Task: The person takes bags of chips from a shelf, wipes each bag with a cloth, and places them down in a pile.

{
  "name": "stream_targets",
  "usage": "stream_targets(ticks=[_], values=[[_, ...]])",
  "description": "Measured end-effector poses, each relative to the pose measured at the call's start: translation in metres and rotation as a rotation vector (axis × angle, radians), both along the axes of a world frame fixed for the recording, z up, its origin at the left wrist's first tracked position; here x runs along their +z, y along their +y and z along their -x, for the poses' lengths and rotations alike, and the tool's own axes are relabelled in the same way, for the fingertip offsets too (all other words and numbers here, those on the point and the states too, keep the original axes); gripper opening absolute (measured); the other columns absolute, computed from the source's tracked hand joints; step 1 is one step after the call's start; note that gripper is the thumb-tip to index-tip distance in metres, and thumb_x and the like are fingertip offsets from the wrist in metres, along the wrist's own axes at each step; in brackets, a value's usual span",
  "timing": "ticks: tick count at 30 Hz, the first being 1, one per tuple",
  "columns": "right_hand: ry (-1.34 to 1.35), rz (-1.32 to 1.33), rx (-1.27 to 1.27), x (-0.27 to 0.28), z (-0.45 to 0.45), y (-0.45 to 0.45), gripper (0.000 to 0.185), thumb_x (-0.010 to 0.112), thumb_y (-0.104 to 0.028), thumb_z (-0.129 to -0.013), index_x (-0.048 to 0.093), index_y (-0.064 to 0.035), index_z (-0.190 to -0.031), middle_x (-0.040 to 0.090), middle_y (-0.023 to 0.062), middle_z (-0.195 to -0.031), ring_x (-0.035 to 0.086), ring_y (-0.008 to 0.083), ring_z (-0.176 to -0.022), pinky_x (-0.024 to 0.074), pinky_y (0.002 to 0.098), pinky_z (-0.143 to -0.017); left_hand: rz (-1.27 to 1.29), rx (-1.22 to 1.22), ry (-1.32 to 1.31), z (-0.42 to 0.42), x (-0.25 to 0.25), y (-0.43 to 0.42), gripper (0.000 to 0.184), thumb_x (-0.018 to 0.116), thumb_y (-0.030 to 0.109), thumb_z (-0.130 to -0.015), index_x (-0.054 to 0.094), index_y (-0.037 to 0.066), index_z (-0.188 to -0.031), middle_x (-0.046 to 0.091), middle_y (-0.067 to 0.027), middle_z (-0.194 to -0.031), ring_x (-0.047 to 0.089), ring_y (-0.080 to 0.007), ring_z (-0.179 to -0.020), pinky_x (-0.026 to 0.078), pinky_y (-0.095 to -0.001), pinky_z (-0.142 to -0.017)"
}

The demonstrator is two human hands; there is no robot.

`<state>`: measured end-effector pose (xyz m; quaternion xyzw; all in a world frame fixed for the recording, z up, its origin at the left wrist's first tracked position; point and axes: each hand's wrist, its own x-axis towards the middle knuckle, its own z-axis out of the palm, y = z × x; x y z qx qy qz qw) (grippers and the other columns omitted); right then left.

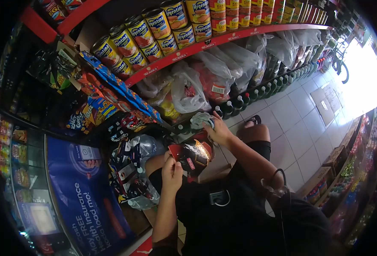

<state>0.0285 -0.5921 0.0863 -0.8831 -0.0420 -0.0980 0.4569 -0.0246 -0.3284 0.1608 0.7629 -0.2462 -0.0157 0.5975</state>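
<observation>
My left hand (171, 171) pinches the edge of a shiny black and red snack bag (192, 157), which rests over my lap. In my right hand (217, 129) is a crumpled grey-green cloth (202, 121), held just above and beyond the bag. The fingers of my right hand are wrapped round the cloth, partly out of sight. To the left of the bag are several dark plastic packs (131, 175) and a clear plastic bag (150, 147).
Stacked cans (158, 25) stand on a red-edged shelf (205, 45) ahead. Below it hang plastic bags (188, 87), with green bottles (239, 101) along the floor. A blue poster (81, 183) covers the left side. Cardboard (325, 104) lies on the tiled floor (288, 123); crates (325, 175) line the right.
</observation>
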Motion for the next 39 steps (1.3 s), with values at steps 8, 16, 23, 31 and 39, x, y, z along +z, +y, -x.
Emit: stream_targets(ticks=[8,16,23,31,39], values=[[-0.227,0.045,0.160,0.089,0.059,0.062,0.061,0.066,-0.015,-0.082,0.052,-0.0099,-0.141,0.050,0.0157,-0.146,0.041,0.0378,-0.140,0.0238,0.0537,-0.120,0.416,0.131,0.434,-0.013,-0.046,-0.017,0.011,0.047,0.010,-0.101,0.054,0.002,-0.099,0.058,-0.0073,-0.107,0.057,-0.0143,-0.096,0.047,-0.0277,-0.086],[-0.210,-0.004,0.034,0.028,0.071,0.052,0.052,0.055,-0.018,-0.093,0.048,-0.0097,-0.144,0.048,0.0153,-0.148,0.036,0.0359,-0.144,0.0219,0.0528,-0.120,0.716,0.369,0.669,-0.016,-0.011,-0.027,0.011,0.043,0.011,-0.102,0.052,0.007,-0.107,0.063,-0.0084,-0.104,0.064,-0.0167,-0.091,0.054,-0.0314,-0.080],[-0.263,-0.094,0.004,0.035,0.062,0.034,0.058,0.062,-0.022,-0.089,0.049,-0.0093,-0.144,0.049,0.0175,-0.147,0.037,0.0377,-0.143,0.0228,0.0516,-0.120,0.827,0.261,0.661,-0.015,0.000,-0.035,0.023,0.042,0.004,-0.098,0.057,0.004,-0.117,0.064,-0.0069,-0.110,0.063,-0.0176,-0.102,0.054,-0.0349,-0.085],[0.668,-1.903,-0.063,-0.025,0.044,-0.004,0.057,0.048,-0.047,-0.101,0.057,-0.0037,-0.136,0.067,0.0120,-0.128,0.065,0.0276,-0.115,0.0486,0.0448,-0.103,0.632,0.190,0.792,-0.014,0.014,-0.023,0.013,0.052,0.018,-0.103,0.055,0.006,-0.101,0.062,-0.0045,-0.087,0.061,-0.0151,-0.075,0.050,-0.0300,-0.067],[0.690,-1.842,0.059,-0.019,0.048,-0.023,0.048,0.047,-0.040,-0.101,0.060,-0.0065,-0.131,0.070,0.0093,-0.121,0.069,0.0236,-0.105,0.0537,0.0394,-0.094,-0.561,0.089,-0.564,-0.024,0.073,-0.002,0.045,0.074,0.014,-0.079,0.056,0.006,-0.120,0.054,-0.0187,-0.128,0.053,-0.0383,-0.113,0.042,-0.0501,-0.100]])
